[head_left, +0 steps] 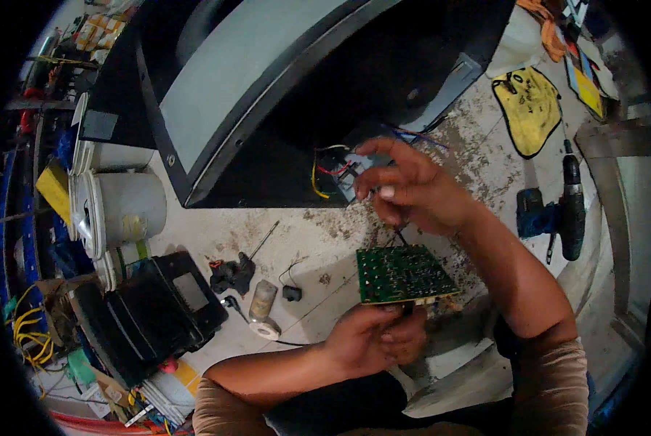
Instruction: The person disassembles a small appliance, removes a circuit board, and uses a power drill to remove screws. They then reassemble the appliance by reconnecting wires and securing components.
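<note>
My left hand grips a green circuit board by its near edge. The board is held out in front of me, its solder-dotted face showing. Beyond it, my right hand reaches to the lower corner of a large black housing. Its fingers are curled and pinched beside a grey metal part; what they hold, if anything, is hidden. Red, yellow and white wires come out next to that part. A short dark strand shows between my right hand and the board.
A cordless drill and a yellow pad lie on the right. White buckets and a black case stand left. Between lie a black tool with a metal shaft, a clear cylinder and a small black wired part.
</note>
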A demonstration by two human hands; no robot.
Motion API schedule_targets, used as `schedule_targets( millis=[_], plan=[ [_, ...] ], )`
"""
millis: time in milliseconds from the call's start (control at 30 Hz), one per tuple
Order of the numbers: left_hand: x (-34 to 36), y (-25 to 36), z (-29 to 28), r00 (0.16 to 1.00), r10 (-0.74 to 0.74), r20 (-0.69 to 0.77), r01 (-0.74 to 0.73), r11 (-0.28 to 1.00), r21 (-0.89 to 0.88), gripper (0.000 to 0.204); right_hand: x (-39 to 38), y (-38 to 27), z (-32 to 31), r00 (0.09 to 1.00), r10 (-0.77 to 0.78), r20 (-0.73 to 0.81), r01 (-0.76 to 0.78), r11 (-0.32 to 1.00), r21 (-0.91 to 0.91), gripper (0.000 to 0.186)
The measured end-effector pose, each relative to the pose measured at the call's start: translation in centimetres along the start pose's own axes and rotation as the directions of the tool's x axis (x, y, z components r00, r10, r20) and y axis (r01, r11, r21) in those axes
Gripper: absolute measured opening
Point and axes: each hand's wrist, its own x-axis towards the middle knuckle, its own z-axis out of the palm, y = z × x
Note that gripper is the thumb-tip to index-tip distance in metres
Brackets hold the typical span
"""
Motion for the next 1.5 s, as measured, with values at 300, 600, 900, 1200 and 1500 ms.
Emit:
schedule_targets(
  millis=[300,600,900,1200,1500],
  plan=[
    [0.1,-0.1,0.5,1.000,0.002,0.020,-0.002,1.000,0.009,0.024,-1.1,0.1,-0.2,1.000,-0.008,0.018,0.003,0.954,0.299,0.048],
    [-0.1,-0.3,0.4,0.999,0.017,-0.041,-0.016,1.000,0.021,0.022,-0.7,0.7,-0.4,0.986,0.011,-0.167,0.043,0.947,0.319,0.019],
    [-0.3,-0.1,0.4,0.980,0.104,-0.167,-0.065,0.972,0.224,0.032,-0.9,0.5,-0.5,0.944,-0.117,-0.308,0.040,0.968,-0.246,0.023],
    [-0.1,-0.3,0.6,0.993,0.056,-0.108,-0.043,0.992,0.120,0.030,0.3,-1.8,-0.6,0.860,-0.022,-0.510,0.142,0.970,0.197,0.027],
    [-0.2,-0.6,0.7,0.997,0.068,0.022,-0.068,0.997,0.027,0.015,2.1,-7.1,-1.5,0.709,-0.332,-0.623,0.445,0.895,0.030,0.028]
  ],
)
